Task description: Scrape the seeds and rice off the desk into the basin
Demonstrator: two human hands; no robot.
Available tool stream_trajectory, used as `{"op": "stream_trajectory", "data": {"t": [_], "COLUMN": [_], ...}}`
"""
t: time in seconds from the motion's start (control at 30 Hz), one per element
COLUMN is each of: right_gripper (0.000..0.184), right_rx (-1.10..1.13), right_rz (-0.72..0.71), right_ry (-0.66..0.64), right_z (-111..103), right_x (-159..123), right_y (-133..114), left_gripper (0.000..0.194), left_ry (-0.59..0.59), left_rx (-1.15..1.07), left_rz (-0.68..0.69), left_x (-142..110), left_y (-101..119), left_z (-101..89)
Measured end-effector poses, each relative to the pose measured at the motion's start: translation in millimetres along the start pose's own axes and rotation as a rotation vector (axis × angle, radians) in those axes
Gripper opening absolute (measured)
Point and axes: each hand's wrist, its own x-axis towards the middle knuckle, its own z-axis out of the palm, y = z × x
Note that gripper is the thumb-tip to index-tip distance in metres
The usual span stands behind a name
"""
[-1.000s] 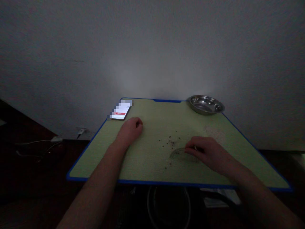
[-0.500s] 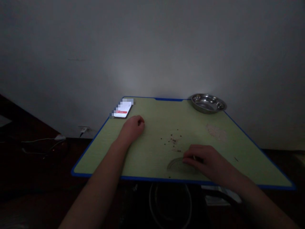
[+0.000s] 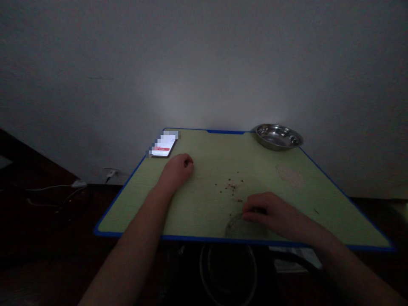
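pale wall (image 3: 204, 63) behind, light dim; green tabletop (image 3: 194, 208) edged in blue. right hand (image 3: 277, 212): thumb and fingers pinched on the far rim of a clear, curved piece (image 3: 237, 227), by the near edge; its rounded side bows left of the fingertips. dark specks (image 3: 232, 187) scattered far and slightly left of those fingers; right hand is nearer to them than the left hand (image 3: 175, 172), which rests curled shut, contents unseen. pale grains (image 3: 290, 176) right and far, short of the metal bowl (image 3: 276, 147). lit phone (image 3: 164, 144) far left.
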Motion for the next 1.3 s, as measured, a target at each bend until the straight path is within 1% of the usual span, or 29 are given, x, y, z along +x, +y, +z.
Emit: {"op": "stream_trajectory", "data": {"t": [0.07,0.23,0.3,0.43,0.73,0.9,1.03,1.2,1.3], "right_gripper": [0.022,0.02,0.02,0.02,0.02,0.021,0.023,0.022,0.02], "right_rx": [-0.003,-0.051,-0.08,-0.11,-0.096,-0.077,-0.081,-0.055,-0.044], "right_rz": [0.012,0.013,0.012,0.011,0.02,0.004,0.02,0.011,-0.001], "right_ry": [0.01,0.174,0.196,0.191,0.195,0.158,0.181,0.143,0.141], "right_z": [-3.2,-14.1,-15.5,-14.3,-15.3,-15.8,-17.4,-12.1,-8.5], "right_x": [-2.2,-2.4,-1.2,-0.1,0.0,-2.3,-6.3,-7.5,-6.3], "right_y": [1.3,8.2,11.1,14.9,17.1,15.7,17.5,15.6,13.3], "left_gripper": [0.021,0.02,0.02,0.02,0.02,0.02,0.02,0.02,0.02], "left_ry": [0.002,-0.001,-0.001,0.002,0.013,0.007,0.004,-0.006,0.001], "left_rx": [-0.003,-0.001,0.001,-0.013,-0.003,-0.016,-0.019,-0.003,-0.001], "left_rz": [-0.002,-0.011,-0.006,0.008,0.002,-0.01,0.009,-0.002,0.008], "left_x": [-0.4,-0.1,0.2,0.3,-0.9,-0.4,0.1,0.7,0.7], "left_y": [0.7,1.7,1.3,0.4,0.9,-0.5,-0.2,0.8,0.4], "left_z": [-0.6,-1.7,-1.1,-0.1,-1.4,-0.5,-0.9,-1.7,-1.5]}}
